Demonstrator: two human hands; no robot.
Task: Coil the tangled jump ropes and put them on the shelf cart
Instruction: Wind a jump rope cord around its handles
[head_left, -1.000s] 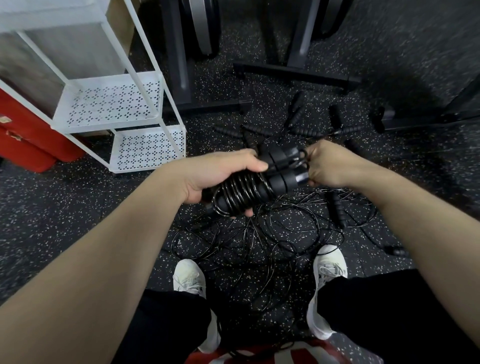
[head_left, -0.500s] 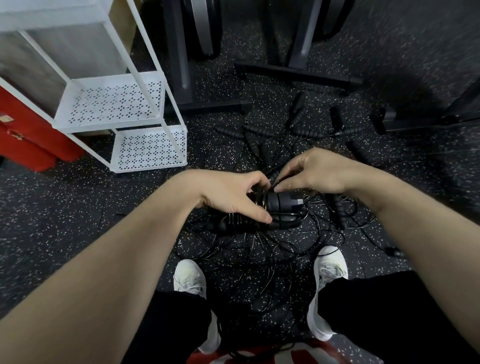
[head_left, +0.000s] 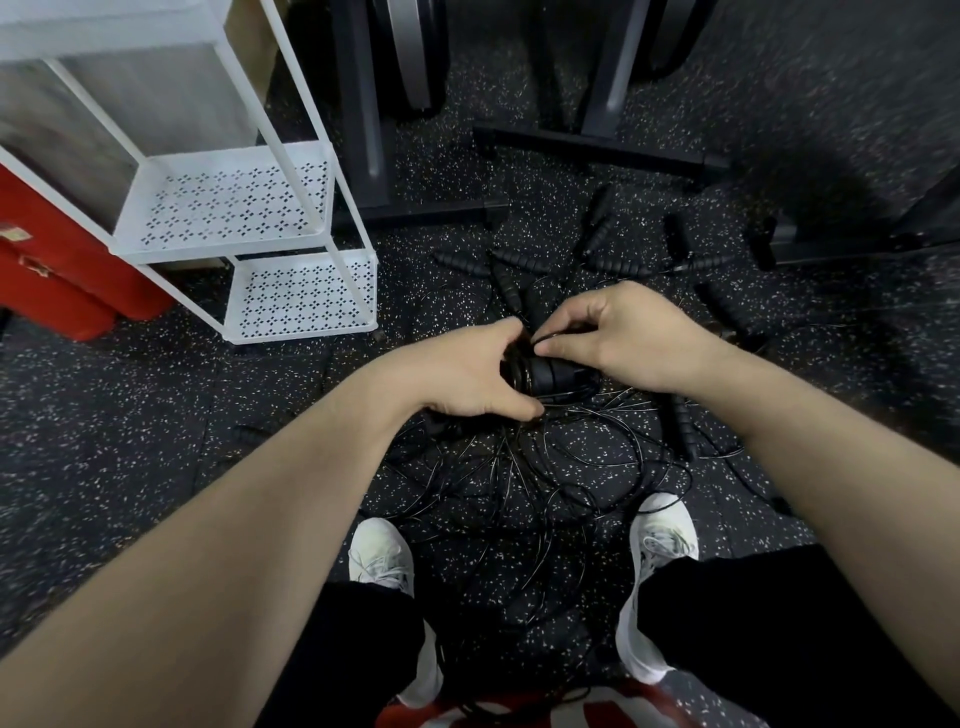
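My left hand (head_left: 467, 371) grips a coiled black jump rope bundle (head_left: 550, 373), handles together with cord wound round them, held low over the floor. My right hand (head_left: 623, 338) pinches a thin black cord at the top of that bundle. Beneath my hands a tangle of thin black ropes (head_left: 524, 478) spreads across the speckled floor between my feet. Several black ribbed handles (head_left: 519, 260) lie scattered beyond it. The white shelf cart (head_left: 234, 208) with perforated shelves stands at the upper left, its two visible shelves bare.
Dark frames of gym machines (head_left: 592, 140) stand on the floor behind the ropes. Red boxes (head_left: 52, 270) sit left of the cart. My white shoes (head_left: 384, 561) flank the tangle, and a red-and-white object (head_left: 571, 712) lies at the bottom edge.
Both hands lowered the bundle toward the floor. My right hand shifted from gripping the bundle's end to pinching a cord on top of it.
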